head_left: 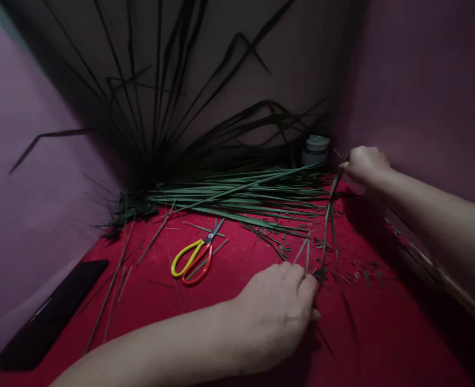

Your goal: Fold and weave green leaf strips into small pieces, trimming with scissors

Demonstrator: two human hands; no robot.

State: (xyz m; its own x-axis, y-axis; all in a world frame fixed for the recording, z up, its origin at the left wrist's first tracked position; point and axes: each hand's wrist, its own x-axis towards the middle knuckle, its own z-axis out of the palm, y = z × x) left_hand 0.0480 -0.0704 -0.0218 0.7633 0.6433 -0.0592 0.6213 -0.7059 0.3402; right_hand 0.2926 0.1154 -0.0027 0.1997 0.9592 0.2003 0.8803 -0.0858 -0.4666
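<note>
My left hand [275, 309] is closed low over the red surface, its fingers wrapped round thin leaf strips whose ends poke out above and below the fist. Farther off to the right, my right hand [365, 161] is closed in a pinch, raised above the surface. Between the two hands runs a narrow dark-green leaf strip [328, 220], gripped at both ends. The parts inside my fingers are hidden. Beyond the left hand, scissors [197, 262] with one yellow and one red handle lie with blades slightly apart.
A pile of long green leaf strips [237, 193] lies behind the scissors. Dark long leaves [157, 129] fan up against the back wall. A pale roll-shaped object [316, 149] stands at back right. Cut scraps [362, 269] litter the red surface [237, 258]. A black flat object [56, 312] lies left.
</note>
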